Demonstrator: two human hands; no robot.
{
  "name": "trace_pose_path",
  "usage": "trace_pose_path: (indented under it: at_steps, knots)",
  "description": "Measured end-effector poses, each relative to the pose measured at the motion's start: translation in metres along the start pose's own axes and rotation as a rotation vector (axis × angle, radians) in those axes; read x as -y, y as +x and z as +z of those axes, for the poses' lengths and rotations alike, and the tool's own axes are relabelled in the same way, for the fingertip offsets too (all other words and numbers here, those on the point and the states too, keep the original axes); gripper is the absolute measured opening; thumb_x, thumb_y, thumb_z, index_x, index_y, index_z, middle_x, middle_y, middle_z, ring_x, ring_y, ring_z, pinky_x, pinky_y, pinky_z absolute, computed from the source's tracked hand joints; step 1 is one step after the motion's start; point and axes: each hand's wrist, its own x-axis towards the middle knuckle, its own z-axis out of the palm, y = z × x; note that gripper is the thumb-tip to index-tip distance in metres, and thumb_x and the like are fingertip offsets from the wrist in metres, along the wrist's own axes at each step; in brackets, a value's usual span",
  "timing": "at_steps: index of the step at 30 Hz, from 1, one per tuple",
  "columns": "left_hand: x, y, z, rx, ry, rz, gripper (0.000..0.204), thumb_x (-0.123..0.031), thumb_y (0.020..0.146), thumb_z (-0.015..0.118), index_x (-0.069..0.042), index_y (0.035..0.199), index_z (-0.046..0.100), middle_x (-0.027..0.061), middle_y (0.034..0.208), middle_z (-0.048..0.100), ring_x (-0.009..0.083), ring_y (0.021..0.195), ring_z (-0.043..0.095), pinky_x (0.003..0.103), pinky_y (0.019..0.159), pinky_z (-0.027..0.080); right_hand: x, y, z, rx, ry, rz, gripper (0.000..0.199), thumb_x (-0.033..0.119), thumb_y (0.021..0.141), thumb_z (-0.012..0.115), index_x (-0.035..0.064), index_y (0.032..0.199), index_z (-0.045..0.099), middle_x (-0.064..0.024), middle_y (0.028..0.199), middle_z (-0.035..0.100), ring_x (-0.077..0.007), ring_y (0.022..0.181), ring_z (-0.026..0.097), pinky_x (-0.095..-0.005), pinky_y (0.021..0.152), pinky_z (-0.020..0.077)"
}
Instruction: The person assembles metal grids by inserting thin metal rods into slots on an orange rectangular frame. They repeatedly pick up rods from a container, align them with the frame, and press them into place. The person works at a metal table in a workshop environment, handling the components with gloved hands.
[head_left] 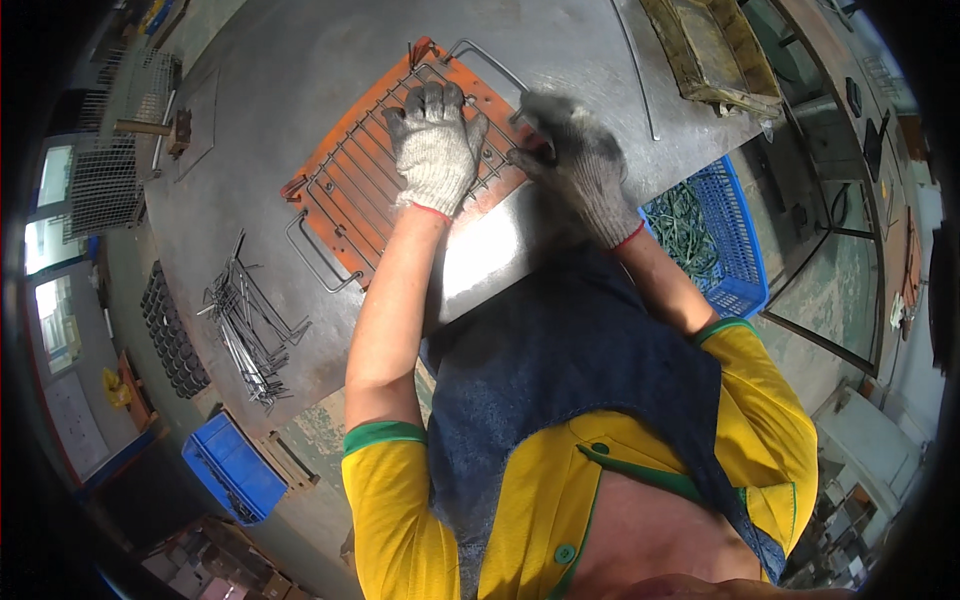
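Note:
An orange jig plate (350,205) lies on the grey metal table (300,70), with a wire grid rack (345,175) laid over it. My left hand (435,145), in a white knit glove, presses flat on the rack, fingers spread. At the plate's right edge my right hand (580,160), in a grey glove and blurred by motion, is closed around something I cannot make out. Bent wire handles stick out at the plate's near-left (310,255) and far-right (490,60) ends.
A pile of loose bent wire pieces (245,330) lies on the table's left part. A blue basket of dark metal parts (705,235) stands right of the table, a blue crate (235,465) at lower left, and a worn tray (715,50) sits at the far right.

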Motion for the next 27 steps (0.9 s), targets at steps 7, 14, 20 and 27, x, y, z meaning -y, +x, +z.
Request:
trace_pose_path:
  at_steps: [7,14,20,27]
  knots:
    - [0.008,-0.008,0.018,-0.171,-0.208,-0.021,0.044,-0.038,0.094,0.057,-0.005,0.123,0.057,0.0182,0.122,0.059,0.0359,0.120,0.054,0.051,0.102,0.040,-0.053,0.000,0.041,-0.066,0.009,-0.136,0.039,0.025,0.091,0.064,0.0125,0.129,0.060,-0.0142,0.129,0.059,-0.0304,0.118,0.058,-0.0420,0.100,0.0469]
    - [0.056,-0.052,-0.049,-0.323,-0.608,-0.656,0.041,-0.038,0.095,0.061,-0.006,0.120,0.066,0.0183,0.109,0.069,0.0324,0.098,0.067,0.043,0.087,0.051,-0.049,-0.005,0.035,-0.108,0.236,0.013,0.027,0.018,0.098,0.055,0.0113,0.122,0.066,-0.0101,0.124,0.063,-0.0242,0.112,0.064,-0.0380,0.095,0.0504]
    - [0.233,-0.203,-0.098,-0.438,-0.302,-1.175,0.034,-0.036,0.094,0.062,-0.005,0.103,0.072,0.0141,0.093,0.073,0.0264,0.082,0.069,0.039,0.074,0.053,-0.058,-0.004,0.046,-0.082,0.161,-0.003,0.029,0.018,0.098,0.056,0.0111,0.124,0.063,-0.0099,0.123,0.064,-0.0253,0.111,0.064,-0.0380,0.094,0.0508]
    - [0.273,-0.251,-0.101,0.470,0.210,-1.170,0.042,-0.039,0.088,0.061,-0.003,0.107,0.073,0.0241,0.108,0.070,0.0390,0.103,0.068,0.048,0.088,0.055,-0.045,-0.005,0.043,-0.078,0.155,0.012,0.028,0.011,0.100,0.054,0.0077,0.126,0.063,-0.0086,0.121,0.063,-0.0149,0.089,0.069,-0.0306,0.082,0.0551]
